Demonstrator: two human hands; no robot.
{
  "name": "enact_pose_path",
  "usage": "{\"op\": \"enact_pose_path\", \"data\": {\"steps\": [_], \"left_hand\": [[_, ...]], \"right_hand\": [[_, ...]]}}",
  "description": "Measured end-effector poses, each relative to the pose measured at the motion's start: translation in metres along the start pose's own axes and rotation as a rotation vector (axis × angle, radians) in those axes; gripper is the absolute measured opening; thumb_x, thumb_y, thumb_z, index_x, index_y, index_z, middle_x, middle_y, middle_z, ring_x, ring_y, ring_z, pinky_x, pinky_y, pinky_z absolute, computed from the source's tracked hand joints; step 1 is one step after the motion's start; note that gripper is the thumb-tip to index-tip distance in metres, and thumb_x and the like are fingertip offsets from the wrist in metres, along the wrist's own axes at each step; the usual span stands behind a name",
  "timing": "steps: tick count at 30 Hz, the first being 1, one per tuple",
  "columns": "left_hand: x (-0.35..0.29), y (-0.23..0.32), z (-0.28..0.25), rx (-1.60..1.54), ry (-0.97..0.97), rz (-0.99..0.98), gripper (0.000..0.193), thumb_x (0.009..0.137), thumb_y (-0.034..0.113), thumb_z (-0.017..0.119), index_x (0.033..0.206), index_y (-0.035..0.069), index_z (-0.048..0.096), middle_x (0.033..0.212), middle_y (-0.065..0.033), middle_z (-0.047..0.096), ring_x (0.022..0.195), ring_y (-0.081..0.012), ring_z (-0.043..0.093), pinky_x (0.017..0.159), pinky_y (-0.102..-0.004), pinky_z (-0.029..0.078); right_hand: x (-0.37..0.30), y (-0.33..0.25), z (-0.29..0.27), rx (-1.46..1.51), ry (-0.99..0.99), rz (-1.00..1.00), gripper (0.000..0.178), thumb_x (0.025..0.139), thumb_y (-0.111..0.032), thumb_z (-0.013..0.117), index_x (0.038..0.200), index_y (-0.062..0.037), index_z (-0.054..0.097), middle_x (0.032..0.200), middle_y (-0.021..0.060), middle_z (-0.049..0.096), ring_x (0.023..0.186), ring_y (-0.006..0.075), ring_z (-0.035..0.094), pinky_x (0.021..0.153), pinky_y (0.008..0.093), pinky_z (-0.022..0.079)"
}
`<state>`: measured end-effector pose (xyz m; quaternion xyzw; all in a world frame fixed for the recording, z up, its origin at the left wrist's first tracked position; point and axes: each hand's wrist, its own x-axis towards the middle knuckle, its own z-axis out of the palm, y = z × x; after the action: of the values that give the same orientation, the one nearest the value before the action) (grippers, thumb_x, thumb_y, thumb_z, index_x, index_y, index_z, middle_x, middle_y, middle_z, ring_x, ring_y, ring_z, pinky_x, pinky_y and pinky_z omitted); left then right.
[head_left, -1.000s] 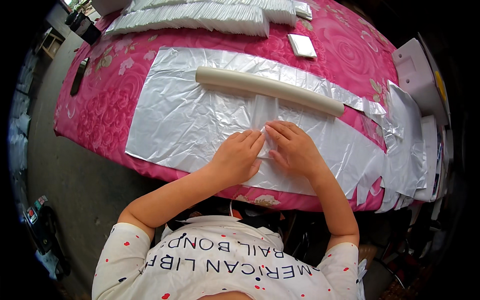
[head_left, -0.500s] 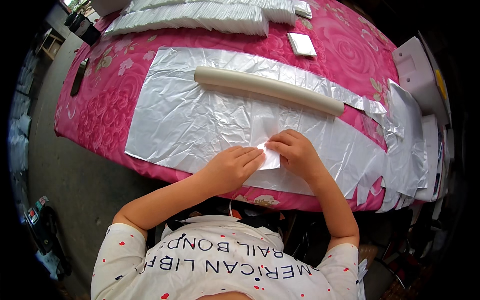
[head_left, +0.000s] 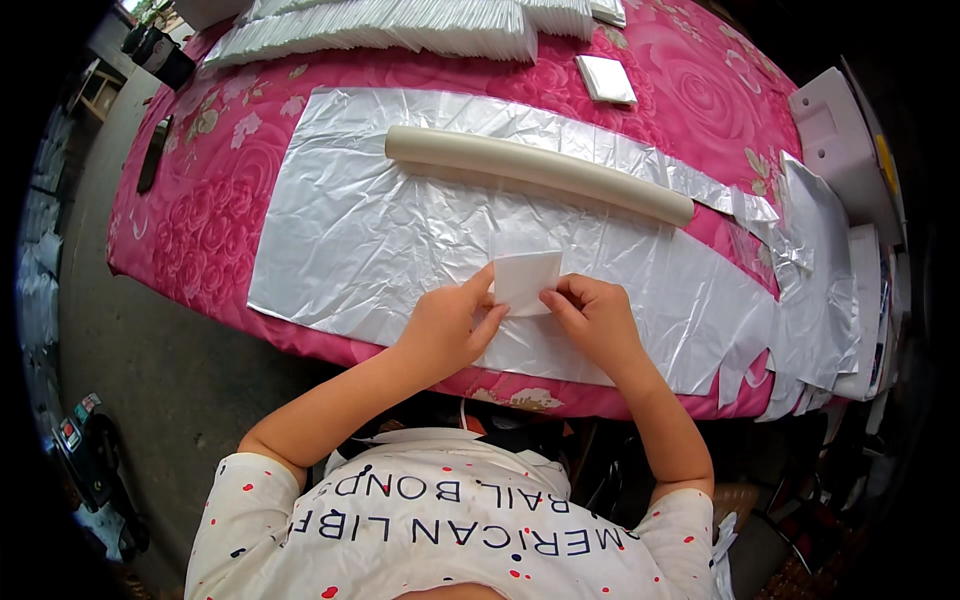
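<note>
A small folded square of thin white plastic film is held up between my two hands, over a wide silvery plastic sheet. My left hand pinches its left edge between thumb and fingers. On the right edge, the thumb and fingertips of my right hand grip its lower corner. A long pale tube lies across the sheet, just beyond the folded square. Part of the left fingers is hidden behind the film.
A pink flowered cloth covers the table. Stacks of folded white pieces line the far edge, with a separate white packet nearer. Crumpled film and a white foam box sit at right; a dark phone at left.
Both hands have lifted the folded film off the sheet and tilted it up. My left fingers, flat on it before, now pinch its edge. The tube stays put.
</note>
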<state>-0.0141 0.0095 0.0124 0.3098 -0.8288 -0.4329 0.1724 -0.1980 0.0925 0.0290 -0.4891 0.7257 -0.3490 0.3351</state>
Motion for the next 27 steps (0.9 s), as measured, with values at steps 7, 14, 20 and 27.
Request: {"op": "enact_pose_path", "data": {"steps": [7,14,20,27], "left_hand": [[0.008,0.003,-0.001,-0.137,0.102,-0.171,0.067,0.081,0.009,0.064,0.136,-0.007,0.029,0.075,-0.0152,0.066,0.062,-0.0212,0.065,0.06,-0.0276,0.05],[0.006,0.01,-0.009,0.149,0.225,0.082,0.067,0.077,0.006,0.065,0.134,-0.005,0.033,0.109,-0.0191,0.057,0.093,-0.0293,0.061,0.079,-0.0346,0.049],[0.008,0.015,0.021,0.419,0.013,0.389,0.064,0.078,0.016,0.063,0.131,-0.007,0.036,0.133,-0.0222,0.04,0.125,-0.0356,0.038,0.103,-0.0407,0.034],[0.014,0.003,0.036,0.592,-0.039,0.165,0.092,0.079,0.052,0.056,0.137,-0.011,0.023,0.145,-0.0281,0.016,0.138,-0.0377,0.011,0.112,-0.0463,0.007]], "right_hand": [[0.026,-0.013,-0.007,-0.06,-0.166,0.252,0.028,0.082,-0.025,0.063,0.078,0.0016,0.067,0.059,0.0089,0.062,0.05,0.0153,0.057,0.05,0.0289,0.044],[0.039,-0.014,-0.011,0.001,-0.251,0.368,0.027,0.081,-0.023,0.064,0.072,0.0023,0.065,0.057,0.0062,0.06,0.05,0.0123,0.058,0.048,0.0259,0.044],[0.042,-0.004,-0.01,0.059,-0.252,0.355,0.028,0.081,-0.023,0.063,0.069,0.0025,0.064,0.057,0.0065,0.06,0.05,0.0121,0.059,0.048,0.0251,0.045],[0.043,-0.01,-0.01,0.025,-0.284,0.361,0.029,0.082,-0.023,0.064,0.069,0.0023,0.065,0.057,0.0071,0.06,0.05,0.0124,0.059,0.049,0.0251,0.046]]}}
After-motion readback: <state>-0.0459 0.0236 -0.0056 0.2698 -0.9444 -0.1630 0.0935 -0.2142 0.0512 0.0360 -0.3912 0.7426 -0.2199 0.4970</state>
